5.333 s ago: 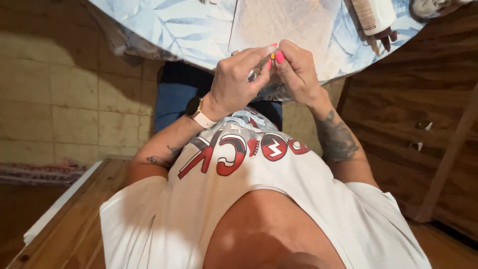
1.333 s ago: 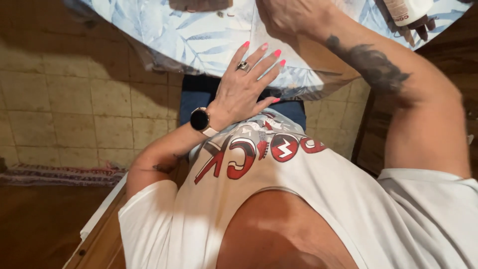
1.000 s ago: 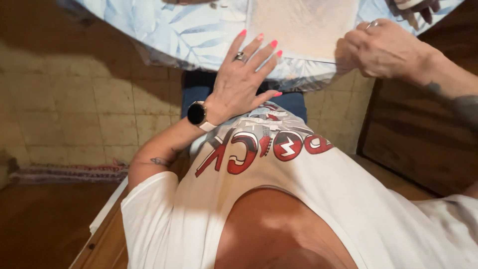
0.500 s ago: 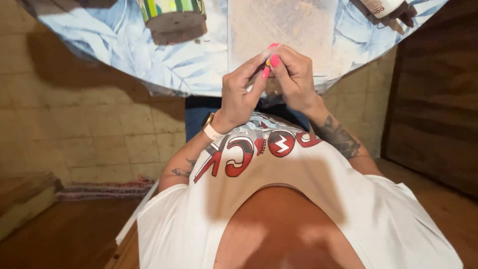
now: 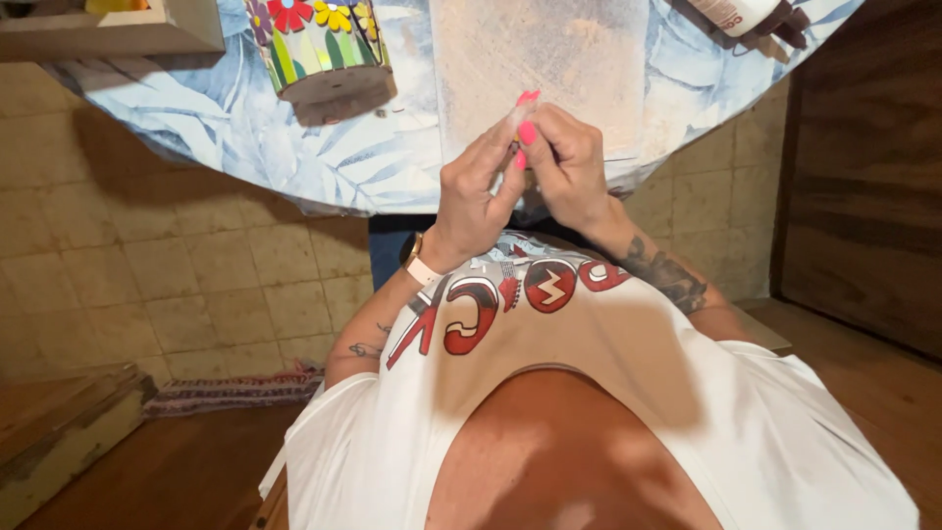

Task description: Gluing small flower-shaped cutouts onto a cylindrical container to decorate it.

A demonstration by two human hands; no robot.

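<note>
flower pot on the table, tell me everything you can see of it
The flower pot is a round pot, only partly in frame, its top cut off by the picture's edge. Its side is painted with bright flowers, red, yellow and purple, over green and yellow stripes like stems. The base looks plain and brownish, maybe clay. It stands upright on the table, on a pale blue leaf-print cloth, beside a wooden board. Neither hand touches it; the left hand is nearer.
</note>
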